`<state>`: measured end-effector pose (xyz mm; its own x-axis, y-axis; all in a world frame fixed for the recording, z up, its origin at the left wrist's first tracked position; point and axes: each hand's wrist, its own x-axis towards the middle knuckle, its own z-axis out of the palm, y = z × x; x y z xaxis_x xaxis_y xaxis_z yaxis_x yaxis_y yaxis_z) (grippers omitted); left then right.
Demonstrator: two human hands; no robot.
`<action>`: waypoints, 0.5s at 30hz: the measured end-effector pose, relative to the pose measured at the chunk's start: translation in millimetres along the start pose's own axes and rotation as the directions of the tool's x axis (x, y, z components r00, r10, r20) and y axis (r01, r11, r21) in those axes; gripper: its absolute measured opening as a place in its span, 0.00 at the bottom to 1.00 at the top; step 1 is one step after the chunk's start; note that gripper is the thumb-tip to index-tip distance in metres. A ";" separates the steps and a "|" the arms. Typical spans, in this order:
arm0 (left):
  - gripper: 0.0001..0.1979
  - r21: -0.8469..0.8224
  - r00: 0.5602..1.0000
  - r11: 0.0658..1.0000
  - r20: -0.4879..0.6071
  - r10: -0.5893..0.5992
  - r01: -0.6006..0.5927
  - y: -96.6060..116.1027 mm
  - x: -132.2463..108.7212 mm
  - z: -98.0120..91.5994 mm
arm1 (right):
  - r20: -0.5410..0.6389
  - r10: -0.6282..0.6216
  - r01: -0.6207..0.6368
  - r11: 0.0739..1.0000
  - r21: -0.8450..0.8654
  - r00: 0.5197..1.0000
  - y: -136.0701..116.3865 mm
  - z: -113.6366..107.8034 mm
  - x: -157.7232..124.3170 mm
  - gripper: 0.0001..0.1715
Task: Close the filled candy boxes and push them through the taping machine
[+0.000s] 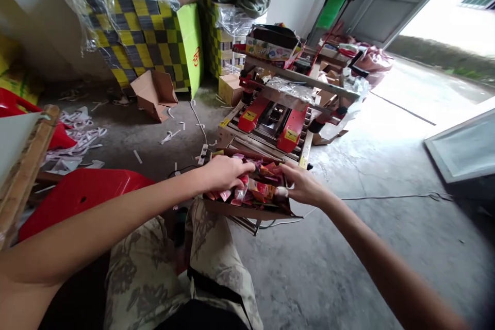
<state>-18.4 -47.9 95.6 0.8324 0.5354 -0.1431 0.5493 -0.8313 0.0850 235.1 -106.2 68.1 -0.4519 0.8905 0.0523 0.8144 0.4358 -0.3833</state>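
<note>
An open cardboard carton [247, 210] holds several small shiny packets [263, 191] in red, pink and orange. My left hand [226, 171] reaches over the carton's left side, its fingers bent around a red-and-white packet [241, 193] and its thumb apart from the index finger. At the right end, my right hand [303, 184] rests against the packets with thumb and fingers spread. Something white covers the tip of my right thumb. Packets partly hide the fingertips of both hands.
The carton sits at the near end of a roller conveyor [305, 152] with a red-sided taping machine [270, 118]. A red plastic stool [88, 196] is at left. Behind stand yellow-and-black taped stacks [143, 41] and an opened carton [154, 95]. A cable [386, 197] crosses the floor.
</note>
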 end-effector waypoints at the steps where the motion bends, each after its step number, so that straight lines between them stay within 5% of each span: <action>1: 0.18 -0.002 0.997 0.999 0.057 0.050 -0.050 0.8 7.2 2.2 | 0.034 -0.002 0.006 0.995 -0.104 0.999 -6.3 2.6 4.2 0.30; 6: 0.16 -0.063 0.947 0.985 0.273 0.171 -0.159 1.7 32.6 28.2 | 0.246 0.026 0.085 0.899 -0.431 0.969 -27.3 27.6 27.7 0.21; 11: 0.23 -0.125 0.901 0.990 0.418 0.115 -0.068 -1.2 46.8 47.3 | 0.338 0.049 0.096 0.911 -0.401 0.940 -16.8 57.0 41.5 0.25; 15: 0.27 -0.163 0.869 0.986 0.484 0.099 -0.021 -0.4 50.0 42.2 | 0.358 0.085 0.046 0.939 -0.341 0.930 -14.9 53.9 45.2 0.25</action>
<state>20.0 -27.0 46.8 0.7422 0.3110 -0.5937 0.5360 -0.8072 0.2472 182.9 -79.5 26.5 -0.4818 0.8180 -0.3142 0.8681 0.4945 -0.0435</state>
